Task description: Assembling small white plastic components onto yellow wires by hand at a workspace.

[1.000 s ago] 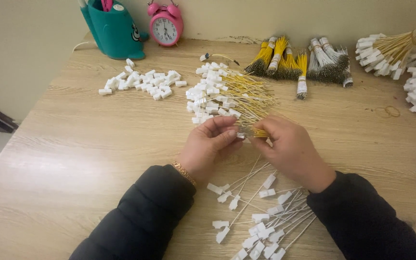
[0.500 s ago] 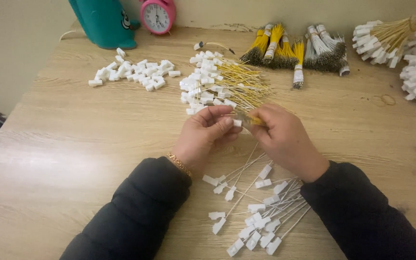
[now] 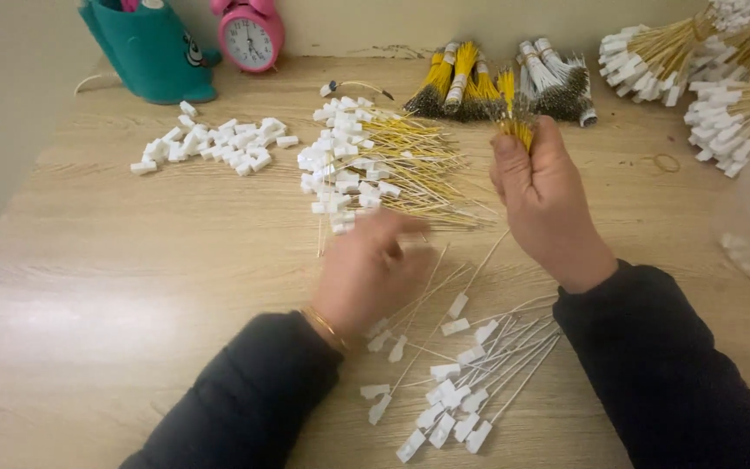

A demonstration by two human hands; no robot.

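Since the earlier frame the right hand has lifted away from the left and now pinches a small bunch of yellow wires between thumb and fingers, held above the wooden table. Blurred with motion, the left hand lies low over the table with fingers loosely curled; whether they grip anything I cannot tell. Beyond it spreads a pile of yellow wires with white connectors. Loose white connectors lie to the left, near a teal holder and a pink alarm clock. Pale wires with white ends lie between the sleeves.
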